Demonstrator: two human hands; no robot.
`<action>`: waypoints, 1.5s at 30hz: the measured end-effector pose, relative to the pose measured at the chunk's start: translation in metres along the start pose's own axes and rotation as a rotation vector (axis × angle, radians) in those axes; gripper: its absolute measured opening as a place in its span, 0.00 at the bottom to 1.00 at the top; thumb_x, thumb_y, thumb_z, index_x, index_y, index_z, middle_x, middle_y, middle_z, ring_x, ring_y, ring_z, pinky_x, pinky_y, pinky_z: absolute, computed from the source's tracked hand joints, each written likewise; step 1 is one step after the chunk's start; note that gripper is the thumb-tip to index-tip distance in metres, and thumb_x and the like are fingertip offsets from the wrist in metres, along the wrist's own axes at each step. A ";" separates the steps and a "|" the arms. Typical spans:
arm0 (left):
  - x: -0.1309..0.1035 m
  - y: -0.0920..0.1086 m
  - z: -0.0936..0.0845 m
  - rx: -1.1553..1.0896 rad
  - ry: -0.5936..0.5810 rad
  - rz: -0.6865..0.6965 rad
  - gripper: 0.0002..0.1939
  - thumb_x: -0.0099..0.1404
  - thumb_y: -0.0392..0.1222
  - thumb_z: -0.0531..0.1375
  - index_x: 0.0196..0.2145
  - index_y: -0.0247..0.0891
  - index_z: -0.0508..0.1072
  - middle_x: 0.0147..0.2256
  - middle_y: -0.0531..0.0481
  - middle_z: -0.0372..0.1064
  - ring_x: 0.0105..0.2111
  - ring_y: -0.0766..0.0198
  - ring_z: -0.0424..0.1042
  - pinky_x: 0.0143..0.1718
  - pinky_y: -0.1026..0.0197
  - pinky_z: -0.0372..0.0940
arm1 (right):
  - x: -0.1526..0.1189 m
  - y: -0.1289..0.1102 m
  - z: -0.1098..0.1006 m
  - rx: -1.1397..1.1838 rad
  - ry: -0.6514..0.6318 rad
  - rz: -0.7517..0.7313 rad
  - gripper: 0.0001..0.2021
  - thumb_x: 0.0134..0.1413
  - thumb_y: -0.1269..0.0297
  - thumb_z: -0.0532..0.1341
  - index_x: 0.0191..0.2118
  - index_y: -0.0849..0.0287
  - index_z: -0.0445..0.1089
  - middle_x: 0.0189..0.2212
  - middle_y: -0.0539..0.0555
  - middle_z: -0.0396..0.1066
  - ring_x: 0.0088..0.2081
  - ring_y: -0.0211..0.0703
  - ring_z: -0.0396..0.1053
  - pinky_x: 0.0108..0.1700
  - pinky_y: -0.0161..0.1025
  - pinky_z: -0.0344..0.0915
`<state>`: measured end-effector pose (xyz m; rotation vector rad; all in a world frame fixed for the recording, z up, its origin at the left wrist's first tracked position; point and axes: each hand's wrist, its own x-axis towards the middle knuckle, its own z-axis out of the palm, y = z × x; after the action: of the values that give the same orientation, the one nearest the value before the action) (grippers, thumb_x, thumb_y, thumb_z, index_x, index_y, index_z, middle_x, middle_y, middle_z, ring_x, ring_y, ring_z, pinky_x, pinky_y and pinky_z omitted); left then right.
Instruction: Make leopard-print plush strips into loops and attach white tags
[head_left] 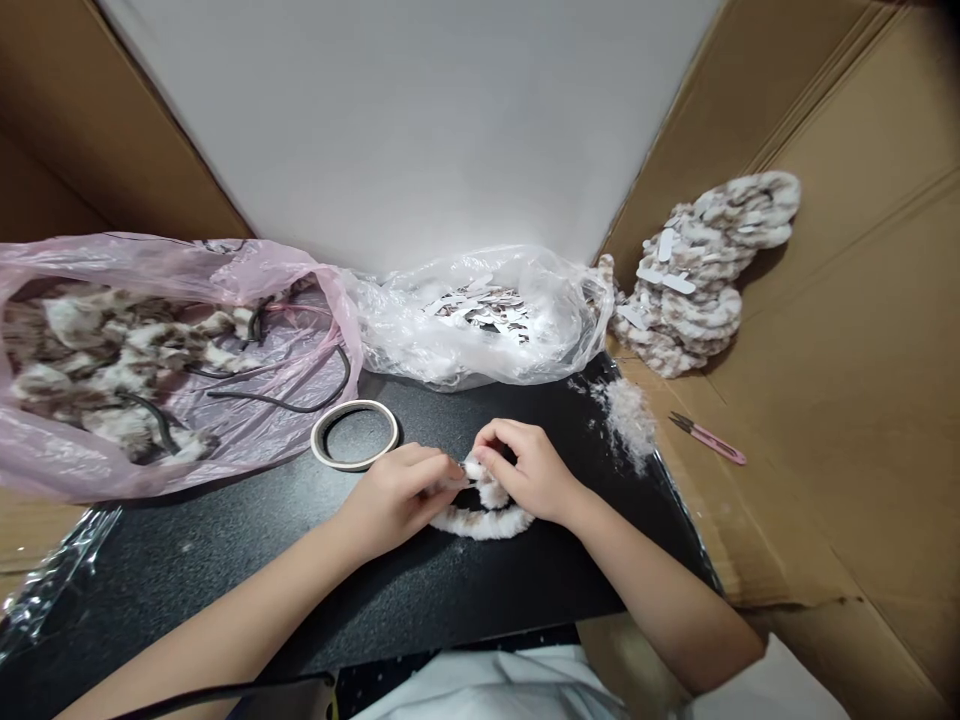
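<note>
Both hands pinch one furry headband [484,520] on the black counter [225,560]: the left hand [397,495] steadies its end while the right hand [525,470] grips the fur beside it. Tape roll [354,435] (left, just beyond) and pink snips [709,438] lie within reach.

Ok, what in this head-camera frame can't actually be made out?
- Furry headband: its upper part is covered by the left hand and right hand.
- What the fingertips pinch: too small, hidden between the hands.
- Pink bag: contents blurred by plastic, cut by the left edge.
- White pieces in the clear bag: too small, veiled by glare.
</note>
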<state>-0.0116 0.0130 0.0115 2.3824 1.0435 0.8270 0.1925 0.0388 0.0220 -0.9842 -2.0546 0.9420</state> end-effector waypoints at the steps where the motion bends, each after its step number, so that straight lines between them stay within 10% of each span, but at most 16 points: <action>1: 0.000 -0.001 0.001 0.029 0.006 0.048 0.08 0.68 0.37 0.53 0.31 0.38 0.70 0.28 0.50 0.74 0.28 0.65 0.70 0.32 0.63 0.61 | 0.000 0.000 0.001 0.041 0.016 0.040 0.07 0.60 0.67 0.56 0.30 0.58 0.66 0.26 0.49 0.67 0.29 0.38 0.65 0.34 0.35 0.60; 10: 0.000 -0.005 0.003 0.231 0.025 0.254 0.10 0.71 0.35 0.49 0.41 0.38 0.70 0.27 0.50 0.73 0.26 0.65 0.68 0.29 0.62 0.59 | -0.004 -0.002 0.009 0.094 0.045 0.081 0.05 0.59 0.67 0.56 0.31 0.58 0.66 0.25 0.47 0.66 0.27 0.36 0.65 0.32 0.33 0.59; 28: 0.003 0.000 0.002 -0.260 0.105 -0.066 0.01 0.62 0.34 0.62 0.32 0.35 0.75 0.29 0.51 0.70 0.24 0.70 0.67 0.26 0.68 0.60 | -0.010 0.001 0.024 -0.260 0.230 -0.223 0.07 0.61 0.71 0.54 0.31 0.58 0.64 0.27 0.52 0.70 0.31 0.41 0.67 0.38 0.39 0.62; 45: 0.000 0.014 0.008 -0.200 0.280 -0.314 0.07 0.61 0.37 0.59 0.26 0.35 0.66 0.17 0.59 0.60 0.15 0.74 0.54 0.17 0.70 0.50 | -0.012 0.005 0.034 -0.260 0.365 -0.468 0.07 0.61 0.75 0.52 0.38 0.59 0.66 0.33 0.58 0.75 0.38 0.43 0.74 0.40 0.42 0.69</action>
<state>0.0013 0.0030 0.0140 1.9098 1.3310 1.1064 0.1732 0.0206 -0.0024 -0.6876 -1.9884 0.2363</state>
